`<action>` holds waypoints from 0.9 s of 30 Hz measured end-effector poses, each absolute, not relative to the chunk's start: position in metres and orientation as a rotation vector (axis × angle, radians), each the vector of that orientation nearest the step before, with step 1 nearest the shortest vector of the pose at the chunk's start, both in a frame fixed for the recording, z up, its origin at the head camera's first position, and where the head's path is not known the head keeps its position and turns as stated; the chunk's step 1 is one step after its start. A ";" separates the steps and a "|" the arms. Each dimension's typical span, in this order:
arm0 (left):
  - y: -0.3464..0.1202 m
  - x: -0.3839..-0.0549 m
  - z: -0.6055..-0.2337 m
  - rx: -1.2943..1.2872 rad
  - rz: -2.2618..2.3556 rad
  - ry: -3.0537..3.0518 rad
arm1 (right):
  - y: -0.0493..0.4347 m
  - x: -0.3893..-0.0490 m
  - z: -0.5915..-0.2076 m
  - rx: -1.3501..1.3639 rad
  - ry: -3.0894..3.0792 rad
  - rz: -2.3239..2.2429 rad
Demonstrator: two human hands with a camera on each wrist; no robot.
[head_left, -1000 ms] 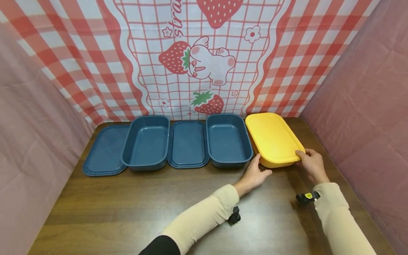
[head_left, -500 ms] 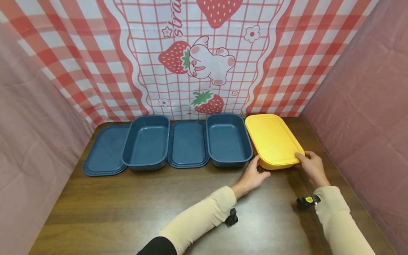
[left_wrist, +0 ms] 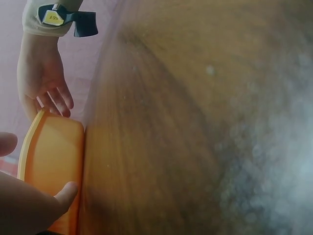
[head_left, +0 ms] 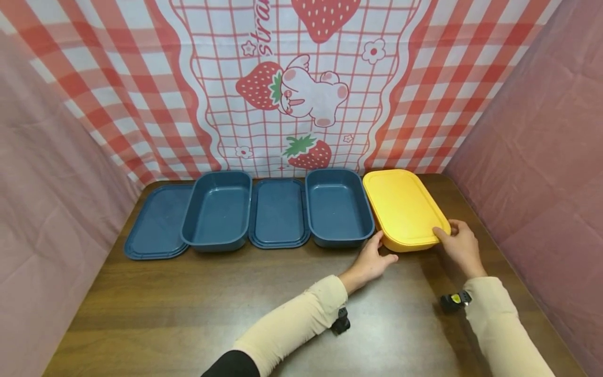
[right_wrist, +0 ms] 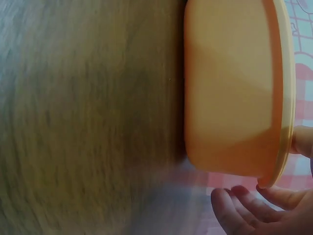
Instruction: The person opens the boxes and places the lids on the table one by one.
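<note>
A yellow lidded food container [head_left: 406, 208] stands at the right end of the row on the table. In the head view my left hand [head_left: 369, 262] is at its front left corner, fingers extended along the side, thumb spread away. The left wrist view has that thumb [left_wrist: 68, 193] in front of the container's front wall, which looks orange there. My right hand [head_left: 460, 246] pinches the front right corner of the lid. Seen from the right wrist, the thumb [right_wrist: 301, 139] lies on top and the index finger [right_wrist: 281, 196] is under the rim, other fingers loose below it.
Left of the yellow container stand a blue container [head_left: 338, 209] without a lid, a blue lid [head_left: 279, 214], another uncovered blue container [head_left: 218, 212] and another blue lid [head_left: 157, 222]. A checked strawberry cloth [head_left: 297, 84] hangs behind; pink cloth [head_left: 532, 146] borders the sides.
The yellow container has shifted slightly toward me. My left hand has drifted a little left and nearer, and my right thumb has slid slightly inward on the lid. The blue pieces stay put.
</note>
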State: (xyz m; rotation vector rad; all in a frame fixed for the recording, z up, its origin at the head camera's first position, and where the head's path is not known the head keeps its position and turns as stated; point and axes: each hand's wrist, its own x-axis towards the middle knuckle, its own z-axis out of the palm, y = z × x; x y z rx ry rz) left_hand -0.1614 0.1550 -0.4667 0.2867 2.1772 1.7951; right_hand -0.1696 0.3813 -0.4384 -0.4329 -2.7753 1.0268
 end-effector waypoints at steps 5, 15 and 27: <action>0.155 -0.162 -0.469 0.288 1.812 2.155 | 0.379 -0.167 -0.436 -0.315 -2.766 0.866; 0.151 -0.164 -0.468 0.298 1.836 2.110 | 0.361 -0.160 -0.427 -0.095 -2.810 0.682; 0.150 -0.168 -0.467 0.284 1.879 2.088 | 0.345 -0.159 -0.418 0.105 -2.860 0.612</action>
